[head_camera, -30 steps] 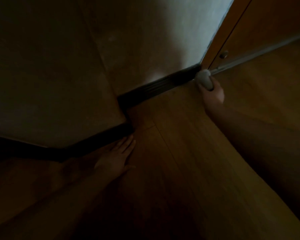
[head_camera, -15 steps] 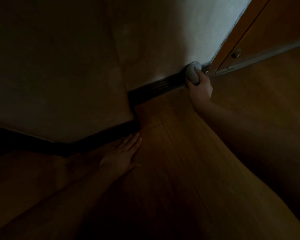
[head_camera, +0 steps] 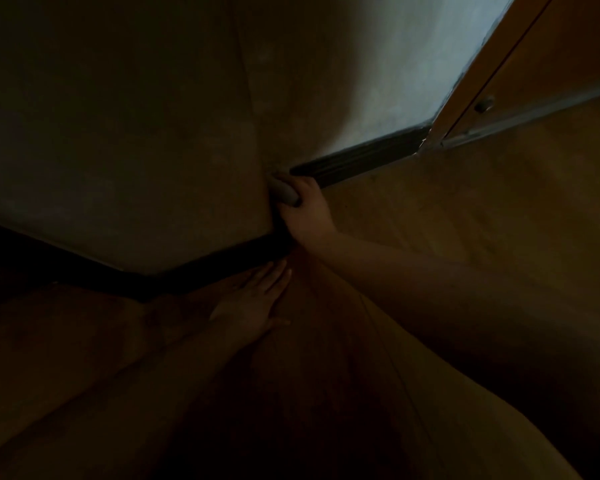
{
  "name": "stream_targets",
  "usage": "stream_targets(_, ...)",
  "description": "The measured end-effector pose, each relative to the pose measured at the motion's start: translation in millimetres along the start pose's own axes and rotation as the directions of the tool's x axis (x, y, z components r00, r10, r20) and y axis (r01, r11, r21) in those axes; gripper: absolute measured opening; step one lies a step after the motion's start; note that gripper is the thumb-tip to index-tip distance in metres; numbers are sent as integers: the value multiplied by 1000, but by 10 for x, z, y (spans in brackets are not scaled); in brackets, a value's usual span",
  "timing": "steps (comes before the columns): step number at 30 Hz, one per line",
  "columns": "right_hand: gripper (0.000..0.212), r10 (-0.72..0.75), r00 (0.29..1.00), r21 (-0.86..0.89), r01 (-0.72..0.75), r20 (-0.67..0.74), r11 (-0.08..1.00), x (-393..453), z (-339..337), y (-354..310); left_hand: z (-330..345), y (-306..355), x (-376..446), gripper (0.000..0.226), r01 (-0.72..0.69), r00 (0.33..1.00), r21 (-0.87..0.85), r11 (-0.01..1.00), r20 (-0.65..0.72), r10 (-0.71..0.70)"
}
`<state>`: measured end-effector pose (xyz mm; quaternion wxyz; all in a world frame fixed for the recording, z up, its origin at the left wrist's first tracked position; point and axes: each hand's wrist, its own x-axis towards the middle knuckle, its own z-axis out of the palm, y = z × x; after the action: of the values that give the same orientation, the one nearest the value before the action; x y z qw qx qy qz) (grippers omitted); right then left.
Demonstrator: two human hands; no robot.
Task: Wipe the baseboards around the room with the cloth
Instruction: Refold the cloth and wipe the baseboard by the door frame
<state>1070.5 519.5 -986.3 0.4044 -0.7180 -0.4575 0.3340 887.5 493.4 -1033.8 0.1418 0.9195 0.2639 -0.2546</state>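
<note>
My right hand (head_camera: 303, 211) grips the balled cloth (head_camera: 284, 189) against the baseboard (head_camera: 361, 161) at the wall's outer corner. My left hand (head_camera: 257, 303) lies flat, fingers straight, on the wooden floor (head_camera: 465, 220) beside the darker baseboard run (head_camera: 187, 271). I judge most of the room's boards remain to wipe.

Soft grey cloth (head_camera: 284, 190) on dark ribbed baseboard (head_camera: 361, 161); wood-grain floor (head_camera: 465, 209), matt; wall (head_camera: 153, 133) faintly textured.
</note>
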Motion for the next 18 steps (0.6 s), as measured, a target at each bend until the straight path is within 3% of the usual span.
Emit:
stream_targets(5,54,65,985,139,-88,163,986,62,-349,185,-13,-1,0,89,9,1000,-2,1000,15,-9)
stream_targets(8,53,95,995,172,-99,30,980,5,-546,413,4,-28,16,90,5,1000,-20,1000,29,-4)
stream_targets(11,54,215,964,119,-198,-157,973,-46,-783,722,36,-46,22,91,-1,999,-25,1000,34,2)
stream_targets(14,55,318,870,165,-275,-376,947,-46,-1039,967,59,-63,33,91,1,999,-46,999,40,1)
stream_targets(18,52,329,746,154,-297,-579,942,193,-1324,1089,55,-50,28,91,12,999,-15,1000,40,-12)
